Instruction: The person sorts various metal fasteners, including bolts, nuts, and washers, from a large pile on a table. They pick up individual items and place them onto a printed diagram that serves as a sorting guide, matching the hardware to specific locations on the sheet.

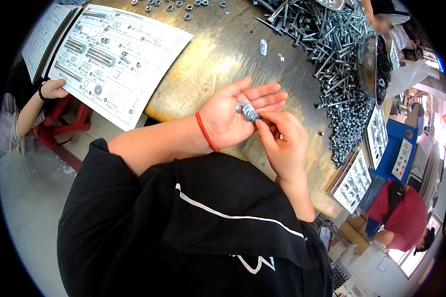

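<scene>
Bearing small metal washers [247, 112] on the wide, upturned palm of the left hand [224, 117], near the finger roots; pinching the endmost with the right hand [285, 137].

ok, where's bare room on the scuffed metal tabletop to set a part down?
Barest tabletop: between the large white printed sheet, loose silver nuts along the far edge, and left hand. Smaller gap: between right hand and heaped small metal pieces, one stray piece inside. Crowded: upper right, under long silver bolts.
</scene>
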`<act>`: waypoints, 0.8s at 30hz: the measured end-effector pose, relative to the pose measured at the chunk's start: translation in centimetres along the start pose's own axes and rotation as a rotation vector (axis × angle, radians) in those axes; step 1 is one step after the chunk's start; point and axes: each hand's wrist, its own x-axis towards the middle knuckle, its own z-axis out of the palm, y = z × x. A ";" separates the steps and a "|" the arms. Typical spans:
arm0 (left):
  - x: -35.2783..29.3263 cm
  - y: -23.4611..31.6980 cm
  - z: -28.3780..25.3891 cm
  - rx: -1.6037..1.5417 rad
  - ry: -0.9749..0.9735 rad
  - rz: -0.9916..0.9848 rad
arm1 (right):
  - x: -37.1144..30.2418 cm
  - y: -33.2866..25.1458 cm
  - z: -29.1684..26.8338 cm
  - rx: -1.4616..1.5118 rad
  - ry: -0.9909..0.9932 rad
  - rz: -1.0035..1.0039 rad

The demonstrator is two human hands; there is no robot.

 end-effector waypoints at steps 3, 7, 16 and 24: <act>-0.3 0.1 0.0 -0.011 0.007 -0.014 | 0.1 -0.7 -0.1 0.073 -0.037 0.049; -1.3 0.5 0.7 0.026 0.019 -0.051 | 0.3 -1.4 0.2 0.050 -0.102 -0.075; -3.8 1.5 2.2 0.054 0.021 -0.068 | 0.3 -3.1 -0.2 0.237 -0.183 0.135; -4.1 1.5 2.4 0.060 -0.001 -0.107 | 0.8 -2.7 -1.1 0.088 -0.172 -0.085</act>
